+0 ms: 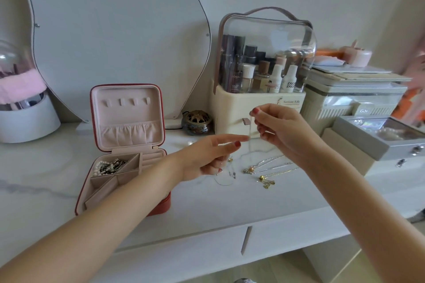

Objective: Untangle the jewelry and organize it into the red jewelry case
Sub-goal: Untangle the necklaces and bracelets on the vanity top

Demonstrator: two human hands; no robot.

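Head view: right hand raised above the tabletop, its grip pinching a thin chain that hangs down. Left hand reaches toward it, forefinger and thumb narrowly apart at the chain, holding nothing I can make out. More necklaces lie below. Red jewelry case stands open at left, beads in one compartment.
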